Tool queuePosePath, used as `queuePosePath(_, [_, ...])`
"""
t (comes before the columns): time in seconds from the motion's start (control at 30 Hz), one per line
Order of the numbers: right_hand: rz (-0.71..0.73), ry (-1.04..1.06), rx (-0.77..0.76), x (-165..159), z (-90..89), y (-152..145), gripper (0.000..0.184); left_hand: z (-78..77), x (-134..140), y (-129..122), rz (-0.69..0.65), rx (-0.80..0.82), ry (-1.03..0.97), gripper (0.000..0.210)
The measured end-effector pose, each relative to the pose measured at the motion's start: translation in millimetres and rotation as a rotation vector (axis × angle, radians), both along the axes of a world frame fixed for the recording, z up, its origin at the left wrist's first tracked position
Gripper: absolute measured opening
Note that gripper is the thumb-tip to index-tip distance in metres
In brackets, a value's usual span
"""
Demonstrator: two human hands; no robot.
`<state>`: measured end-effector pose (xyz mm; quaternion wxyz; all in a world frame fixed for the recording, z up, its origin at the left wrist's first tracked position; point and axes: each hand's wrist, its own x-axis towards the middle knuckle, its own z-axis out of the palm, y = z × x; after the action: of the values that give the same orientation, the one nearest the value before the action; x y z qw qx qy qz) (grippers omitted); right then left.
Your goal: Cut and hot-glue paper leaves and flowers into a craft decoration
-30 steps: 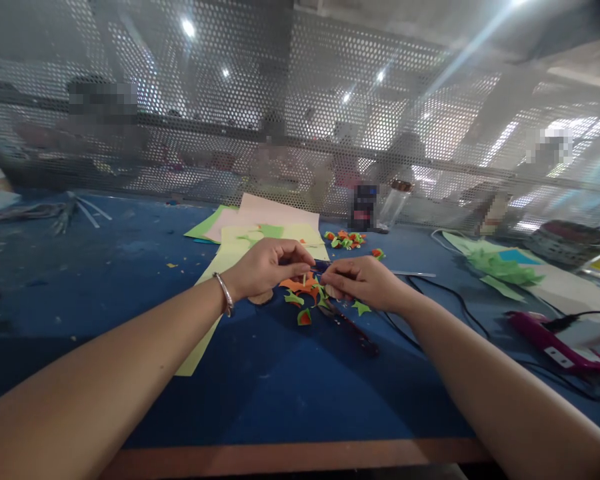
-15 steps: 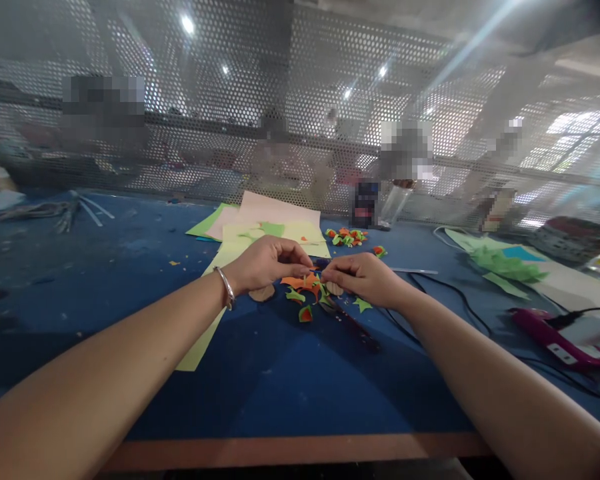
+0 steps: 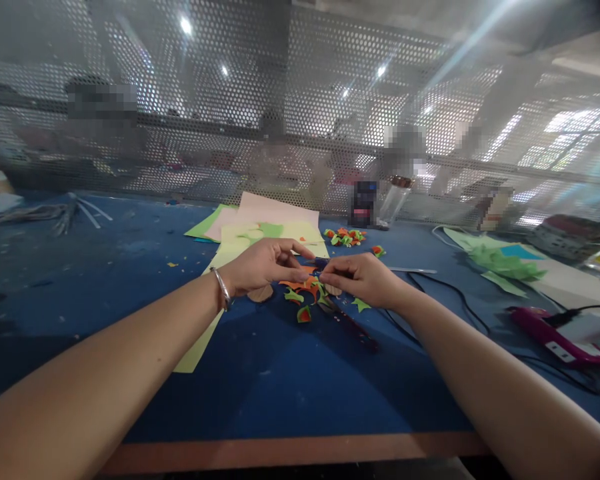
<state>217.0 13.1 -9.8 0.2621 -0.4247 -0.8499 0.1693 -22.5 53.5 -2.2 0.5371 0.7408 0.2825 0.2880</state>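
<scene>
My left hand (image 3: 273, 263), with a silver bracelet at the wrist, hovers above cut paper pieces. Its thumb and forefinger are apart, and I see nothing between them. Beside it on the right, my right hand (image 3: 360, 277) has thumb and fingers pinched together; whatever they hold is hidden or too small to name. Orange paper cutouts (image 3: 305, 285) and green ones lie below the fingertips. A green paper piece with an orange centre (image 3: 304, 314) rests closer to me. A green paper star (image 3: 361, 305) lies under my right hand. One round tan disc (image 3: 261, 293) shows below my left hand.
Coloured paper sheets (image 3: 275, 208) lie behind my left hand. A pile of green and orange paper pieces (image 3: 347, 236) sits farther back. To the right are a magenta power strip (image 3: 555, 340) and black cables. A perforated metal screen (image 3: 220, 133) borders the blue table (image 3: 280, 387).
My left thumb and forefinger have moved from nearly touching to apart. My right hand stays pinched in almost the same place.
</scene>
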Motion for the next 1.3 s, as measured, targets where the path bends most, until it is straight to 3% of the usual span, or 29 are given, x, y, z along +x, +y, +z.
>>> queuePosePath(0.13, [0.013,-0.001,0.010,0,2.3,-1,0.029,4.4,2,-5,0.048,-0.030,-0.025,0.023])
queuePosePath(0.43, [0.005,-0.050,0.047,-1,2.0,-2,0.029,-2.7,0,2,0.057,-0.045,0.031,0.030])
queuePosePath(0.7, [-0.018,-0.105,0.075,-4,2.1,-4,0.028,-4.2,3,2,0.091,-0.034,0.015,0.015])
queuePosePath(0.97, [-0.020,-0.074,0.039,-6,0.0,-4,0.032,-7.9,2,5,0.082,0.046,0.000,0.013])
queuePosePath(1.3, [-0.014,-0.055,0.062,-5,0.9,-5,0.029,-4.8,1,0,0.033,-0.126,-0.066,0.027])
